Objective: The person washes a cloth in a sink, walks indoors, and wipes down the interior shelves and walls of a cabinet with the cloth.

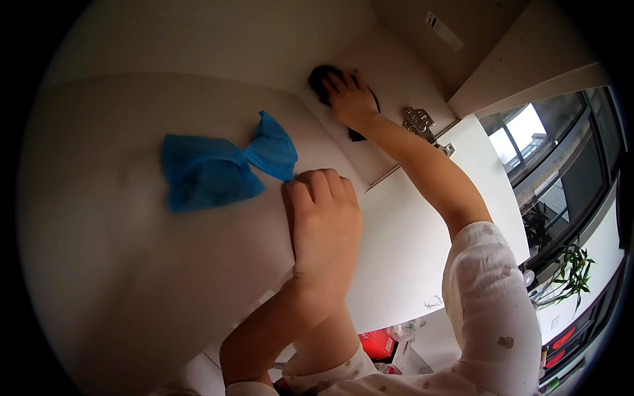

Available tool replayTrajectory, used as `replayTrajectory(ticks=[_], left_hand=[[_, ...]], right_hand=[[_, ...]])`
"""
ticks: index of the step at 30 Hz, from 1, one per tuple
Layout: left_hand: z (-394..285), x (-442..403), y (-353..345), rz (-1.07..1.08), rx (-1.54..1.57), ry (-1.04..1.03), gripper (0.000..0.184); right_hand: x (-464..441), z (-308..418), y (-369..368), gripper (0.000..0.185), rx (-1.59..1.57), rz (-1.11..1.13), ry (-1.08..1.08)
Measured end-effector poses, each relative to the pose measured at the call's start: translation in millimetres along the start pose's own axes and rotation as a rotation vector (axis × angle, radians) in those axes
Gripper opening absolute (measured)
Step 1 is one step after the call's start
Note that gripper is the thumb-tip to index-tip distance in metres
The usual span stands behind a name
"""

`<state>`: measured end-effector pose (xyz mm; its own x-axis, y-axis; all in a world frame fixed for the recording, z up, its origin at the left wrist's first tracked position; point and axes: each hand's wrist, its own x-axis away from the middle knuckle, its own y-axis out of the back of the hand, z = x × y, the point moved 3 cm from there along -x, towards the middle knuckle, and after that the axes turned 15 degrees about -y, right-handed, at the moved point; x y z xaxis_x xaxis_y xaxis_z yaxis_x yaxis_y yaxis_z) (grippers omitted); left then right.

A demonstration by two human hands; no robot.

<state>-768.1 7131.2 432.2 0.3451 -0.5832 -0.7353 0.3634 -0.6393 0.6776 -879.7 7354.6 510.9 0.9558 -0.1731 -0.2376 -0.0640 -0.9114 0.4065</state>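
Observation:
My right hand [352, 102] reaches deep into a pale cabinet. Its fingers press over a dark, soft-looking cloth [321, 82] against the inner side wall, and a dark edge shows below the palm. Nearer to me, my left hand [327, 214] has its fingers bent over the front edge of the cabinet board [218, 264]. Just beyond its fingertips lies a piece of blue non-woven fabric [211, 173], pinched in the middle like a bow, with a darker patch on its larger part.
A metal hinge [419, 123] joins the side wall to the white door [422, 224], which stands open under my right arm. A barcode label [444, 32] is on an upper panel. To the right are windows [561, 165] and a leafy plant [571, 274]. A red box [378, 344] sits below.

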Motion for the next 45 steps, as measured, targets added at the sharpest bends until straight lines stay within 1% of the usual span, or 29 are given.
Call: replayTrajectory(ticks=[2, 3, 4, 6, 7, 9, 12, 14, 16, 17, 19, 20, 21, 22, 23, 27, 29, 30, 32, 33, 34, 35, 36, 38, 40, 42, 43, 45], left_hand=[[-1.1, 1.2, -0.4, 0.000, -0.052, -0.017, 0.039], [-1.3, 1.3, 1.0, -0.002, -0.051, -0.025, 0.039], [-0.5, 1.5, 2.9, 0.002, -0.034, -0.018, 0.039], [-0.6, 1.0, 3.7, 0.003, -0.017, -0.012, 0.039], [-0.7, 0.6, 3.2, 0.003, -0.020, -0.010, 0.039], [-0.8, 1.1, 1.8, 0.007, -0.020, -0.011, 0.039], [-1.9, 4.5, 3.3, -0.009, -0.062, -0.028, 0.040], [-2.0, 4.2, 3.3, -0.008, -0.086, -0.025, 0.040], [-2.4, 3.7, 2.7, -0.012, -0.076, -0.016, 0.040], [-2.5, 3.5, 2.4, -0.016, -0.063, -0.009, 0.041], [-2.4, 2.8, 2.0, -0.025, -0.055, -0.006, 0.040], [-2.0, 2.8, 2.2, -0.035, -0.051, 0.001, 0.040], [-2.1, 2.7, 2.2, -0.036, -0.048, -0.004, 0.040], [-1.9, 2.6, 1.2, -0.022, 0.008, -0.019, 0.031], [-1.9, 2.5, 0.6, -0.008, 0.063, -0.034, 0.024], [-1.0, 4.0, 0.8, -0.001, 0.079, -0.044, 0.024], [-2.5, 4.8, 0.3, -0.017, 0.039, -0.048, 0.024], [-3.0, 5.1, 0.9, -0.013, 0.041, -0.051, 0.024], [-1.7, 4.1, 1.9, -0.003, 0.083, -0.043, 0.025], [-1.3, 3.7, 2.9, 0.001, 0.079, -0.045, 0.025], [-0.9, 3.2, 3.8, 0.004, 0.053, -0.032, 0.032], [-0.2, 3.3, 4.6, 0.004, 0.028, -0.016, 0.039], [-0.2, 3.7, 4.5, 0.004, 0.023, -0.010, 0.039], [-1.5, 4.4, 2.9, 0.006, 0.017, -0.020, 0.038], [-1.3, 6.0, 3.0, 0.001, 0.011, -0.024, 0.038], [-1.9, 6.9, 2.9, 0.001, 0.004, -0.034, 0.038], [-2.1, 6.6, 2.8, 0.003, 0.008, -0.034, 0.037], [-2.2, 6.1, 2.3, 0.008, 0.002, -0.036, 0.037]], right_hand=[[9.8, -7.1, 2.9, 0.051, 0.384, -0.095, -0.239], [13.6, -8.8, 4.1, 0.052, 0.440, -0.085, -0.284], [14.8, -9.8, 1.2, 0.052, 0.440, -0.081, -0.288], [13.6, -13.0, -0.5, 0.047, 0.305, -0.257, -0.333], [12.8, -14.7, -1.3, 0.047, 0.304, -0.257, -0.336], [13.6, -20.6, -2.7, 0.046, 0.142, -0.306, -0.403], [16.1, -28.8, 9.2, 0.046, 0.229, -0.308, -0.401], [17.5, -32.4, 8.2, 0.046, 0.215, -0.347, -0.409], [19.8, -31.6, 11.5, 0.046, 0.099, -0.537, -0.297], [21.4, -32.6, 10.7, 0.046, 0.101, -0.536, -0.297], [30.1, -33.7, 3.0, 0.046, 0.214, -0.374, -0.250], [39.2, -35.1, 1.5, 0.046, 0.217, -0.368, -0.254], [51.0, -34.8, 0.2, 0.046, 0.208, -0.381, -0.209], [62.8, -33.7, 0.4, 0.047, 0.198, -0.395, -0.163], [74.4, -33.8, 3.2, 0.047, 0.171, -0.341, -0.149], [124.5, -40.4, 8.5, 0.043, 0.114, -0.307, -0.122], [144.9, -44.0, 15.7, 0.044, 0.073, -0.172, -0.067], [149.9, -44.0, 22.0, 0.044, 0.071, -0.167, -0.066], [156.0, -41.7, 27.6, 0.043, -0.015, -0.005, -0.028], [154.7, -42.6, 26.0, 0.044, -0.018, -0.013, -0.009], [151.2, -43.4, 22.9, 0.044, -0.022, -0.016, -0.006], [146.3, -43.0, 20.7, 0.044, -0.015, -0.080, 0.035], [140.8, -42.0, 18.6, 0.045, -0.008, -0.144, 0.073], [121.5, -35.1, 10.9, 0.047, 0.018, -0.154, 0.052], [90.4, -28.8, 2.7, 0.046, 0.041, -0.233, 0.025], [49.7, -21.3, -6.0, 0.044, 0.001, -0.313, 0.049], [29.5, -16.2, -10.9, 0.044, -0.005, -0.315, 0.048], [-2.5, -1.3, -15.9, 0.041, -0.096, -0.272, 0.127]])
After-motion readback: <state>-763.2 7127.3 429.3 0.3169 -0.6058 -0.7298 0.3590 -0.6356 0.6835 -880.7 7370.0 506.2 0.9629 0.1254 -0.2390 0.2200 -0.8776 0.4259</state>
